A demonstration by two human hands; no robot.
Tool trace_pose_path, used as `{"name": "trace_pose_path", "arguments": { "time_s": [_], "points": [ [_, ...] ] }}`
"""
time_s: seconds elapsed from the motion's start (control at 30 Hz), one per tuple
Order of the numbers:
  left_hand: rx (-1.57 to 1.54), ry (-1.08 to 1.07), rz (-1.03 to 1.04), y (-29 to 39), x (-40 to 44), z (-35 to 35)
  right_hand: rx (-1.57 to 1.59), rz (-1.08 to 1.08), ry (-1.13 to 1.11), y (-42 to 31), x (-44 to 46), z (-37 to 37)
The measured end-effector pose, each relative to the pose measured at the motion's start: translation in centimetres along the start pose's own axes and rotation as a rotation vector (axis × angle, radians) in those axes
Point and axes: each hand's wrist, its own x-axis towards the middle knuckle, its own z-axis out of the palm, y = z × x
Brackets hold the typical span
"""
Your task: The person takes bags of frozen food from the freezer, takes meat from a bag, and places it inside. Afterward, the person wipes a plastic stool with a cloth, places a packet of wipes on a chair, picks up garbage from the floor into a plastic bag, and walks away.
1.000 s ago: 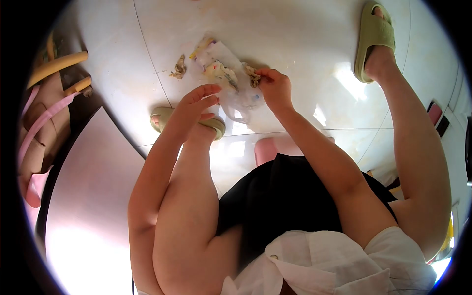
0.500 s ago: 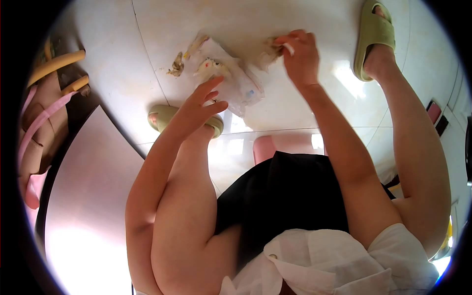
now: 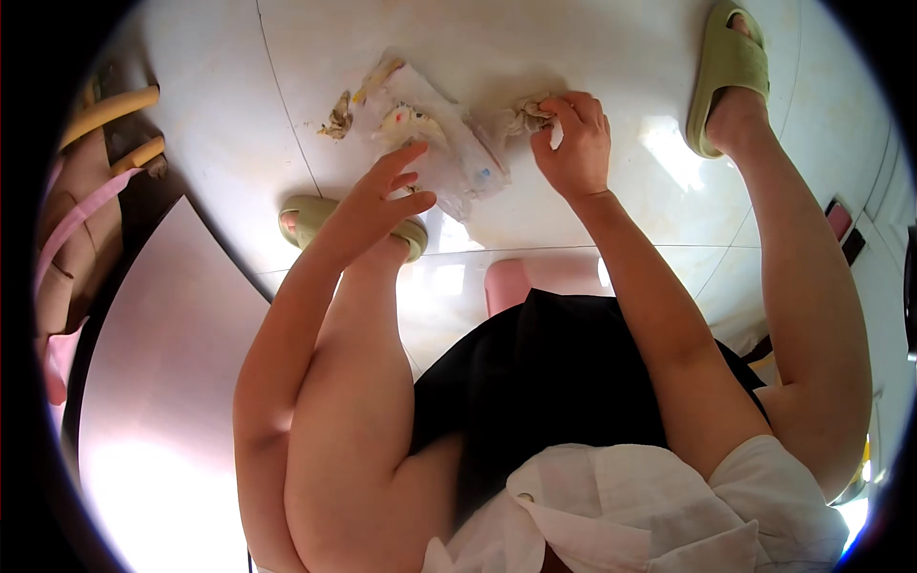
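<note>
A crumpled clear plastic bag (image 3: 473, 172) with coloured specks lies on the tiled floor, pale bits of litter on it. Over its near left edge hovers my left hand (image 3: 377, 201), fingers apart and holding nothing. To the right of the bag, my right hand (image 3: 578, 143) has its thumb and fingertips round the edge of a crumpled brownish wad (image 3: 533, 115), low at the floor. The fingers partly hide this wad. Another small brownish scrap (image 3: 337, 116) lies on the floor left of the bag.
Green slippers (image 3: 731, 72) are on my feet, one far right, one behind my left hand. A white panel with a dark edge (image 3: 172, 353) stands at left, beside cardboard, pink strips and yellow-orange rods (image 3: 110, 115). A pink object (image 3: 506, 285) is partly hidden by my black clothing.
My right hand has come down and slightly nearer to me, with its fingers at the wad. My left hand keeps nearly the same pose. The whole view has shifted slightly.
</note>
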Motion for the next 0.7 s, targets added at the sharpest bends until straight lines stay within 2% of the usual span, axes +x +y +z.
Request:
{"name": "trace_pose_path", "arguments": {
  "time_s": [0.27, 0.47, 0.57, 0.7],
  "points": [
    [0.009, 0.015, -0.026, 0.4, -0.1, -0.1, -0.186, 0.091, 0.033, -2.1, 0.3, 1.0],
    [0.007, 0.022, -0.042, 0.8, -0.1, 0.0, -0.237, -0.127, -0.044, -1.3, -2.1, 1.6],
    [0.012, 0.023, -0.035, 0.5, 0.1, 0.0, -0.074, -0.153, -0.178, -0.9, -3.4, 1.0],
    [0.023, 0.009, -0.058, 1.2, 0.0, -0.4, 0.043, 0.135, 0.032, 0.5, -2.1, -1.4]
  ]
}}
